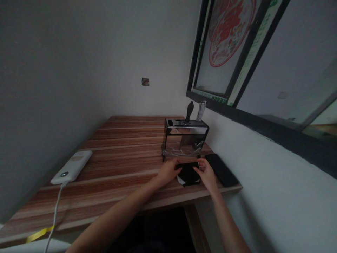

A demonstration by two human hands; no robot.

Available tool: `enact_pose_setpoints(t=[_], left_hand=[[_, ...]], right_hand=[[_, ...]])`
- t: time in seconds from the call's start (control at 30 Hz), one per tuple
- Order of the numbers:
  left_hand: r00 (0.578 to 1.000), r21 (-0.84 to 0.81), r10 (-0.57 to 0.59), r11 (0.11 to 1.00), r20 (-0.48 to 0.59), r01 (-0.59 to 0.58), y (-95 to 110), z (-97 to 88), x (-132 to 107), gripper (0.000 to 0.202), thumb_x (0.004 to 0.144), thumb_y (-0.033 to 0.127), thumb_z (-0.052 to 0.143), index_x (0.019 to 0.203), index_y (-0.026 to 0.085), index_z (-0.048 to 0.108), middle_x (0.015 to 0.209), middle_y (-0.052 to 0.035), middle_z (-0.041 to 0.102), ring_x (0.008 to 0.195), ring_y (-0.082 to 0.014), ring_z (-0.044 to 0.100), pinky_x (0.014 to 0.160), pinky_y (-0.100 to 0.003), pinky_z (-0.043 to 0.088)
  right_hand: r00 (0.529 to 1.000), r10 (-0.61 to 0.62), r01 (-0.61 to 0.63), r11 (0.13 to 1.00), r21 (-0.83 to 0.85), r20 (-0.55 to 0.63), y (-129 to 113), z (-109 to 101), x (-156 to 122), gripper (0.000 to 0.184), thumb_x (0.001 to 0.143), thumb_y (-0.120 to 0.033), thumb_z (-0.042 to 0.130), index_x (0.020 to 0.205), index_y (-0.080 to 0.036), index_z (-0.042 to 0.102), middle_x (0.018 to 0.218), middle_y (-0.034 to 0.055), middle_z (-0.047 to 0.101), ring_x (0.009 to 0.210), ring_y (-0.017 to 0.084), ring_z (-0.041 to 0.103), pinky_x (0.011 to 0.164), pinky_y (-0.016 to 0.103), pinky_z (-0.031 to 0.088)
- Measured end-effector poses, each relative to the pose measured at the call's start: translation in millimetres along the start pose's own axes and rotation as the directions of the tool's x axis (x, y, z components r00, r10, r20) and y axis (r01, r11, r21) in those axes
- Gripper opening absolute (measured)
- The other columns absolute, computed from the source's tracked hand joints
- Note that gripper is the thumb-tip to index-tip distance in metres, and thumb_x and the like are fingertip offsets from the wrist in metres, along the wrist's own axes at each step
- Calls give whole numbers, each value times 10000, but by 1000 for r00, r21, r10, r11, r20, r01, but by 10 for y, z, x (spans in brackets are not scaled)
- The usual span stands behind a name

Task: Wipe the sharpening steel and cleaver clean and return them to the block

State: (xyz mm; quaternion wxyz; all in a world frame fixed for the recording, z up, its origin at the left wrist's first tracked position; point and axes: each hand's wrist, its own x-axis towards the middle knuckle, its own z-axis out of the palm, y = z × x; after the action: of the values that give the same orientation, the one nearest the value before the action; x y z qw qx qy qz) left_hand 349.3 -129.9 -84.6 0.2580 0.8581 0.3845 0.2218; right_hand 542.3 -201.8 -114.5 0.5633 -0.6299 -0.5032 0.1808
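A small black flat piece (189,174), perhaps cloth or a thin pouch, is stretched between my hands near the front edge of the desk. White shows beneath its lower corners. My left hand (169,169) pinches its upper left corner between thumb and fingers. At the upper right corner, the thumb and fingers of my right hand (206,172) close on it too. Just beyond them stands a black-framed rack (186,127) with clear plastic at its lower front. A dark handle (189,111) and a pale wrapped item (201,110) stick up from its top.
A dark flat slab (222,170) lies right of my right hand, by the wall. On the left of the striped wooden desk (123,147) sits a white power bank (72,167) with a white cable (56,207) running over the front edge. A framed window (226,45) is at right.
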Motion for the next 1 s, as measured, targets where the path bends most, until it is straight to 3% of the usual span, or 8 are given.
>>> enact_pose_setpoints(t=[0.27,0.5,0.73,0.87,1.0], left_hand=[[998,180,14,983,55,-24,-25,8,-120,283,862,322,516,1122,210,516,944,-93,687,879,-260,657,754,-341,478],[993,168,103,980,55,-111,-64,-5,-96,230,874,277,490,1089,219,549,1060,-65,640,962,-221,620,826,-306,462],[994,116,107,987,22,-109,-78,2,-102,207,864,255,492,1047,208,577,1079,-63,588,956,-210,602,845,-301,459],[993,34,117,993,-34,-116,-64,-64,-107,186,854,229,497,1014,207,590,1085,-59,572,955,-201,586,838,-295,453],[983,-107,130,984,-129,-144,-59,-274,-192,143,858,233,494,927,201,614,961,-42,603,845,-168,582,781,-267,449]], right_hand=[[998,-43,38,992,-123,-39,103,31,16,302,679,-366,642,895,-187,532,854,47,610,638,163,577,653,315,464],[996,-73,63,983,-171,-55,127,36,16,337,670,-375,642,927,-173,556,856,65,634,692,187,590,681,337,474],[991,-103,86,978,-188,-85,135,27,14,317,762,-460,563,880,-167,586,819,85,647,740,212,607,702,350,477],[979,-129,95,974,-207,-160,8,-13,-20,334,818,-477,493,883,-164,592,864,102,640,762,213,591,706,345,467],[940,-213,155,963,-222,-265,-356,37,-136,299,853,-456,471,849,-181,589,840,89,625,749,200,572,709,329,456]])
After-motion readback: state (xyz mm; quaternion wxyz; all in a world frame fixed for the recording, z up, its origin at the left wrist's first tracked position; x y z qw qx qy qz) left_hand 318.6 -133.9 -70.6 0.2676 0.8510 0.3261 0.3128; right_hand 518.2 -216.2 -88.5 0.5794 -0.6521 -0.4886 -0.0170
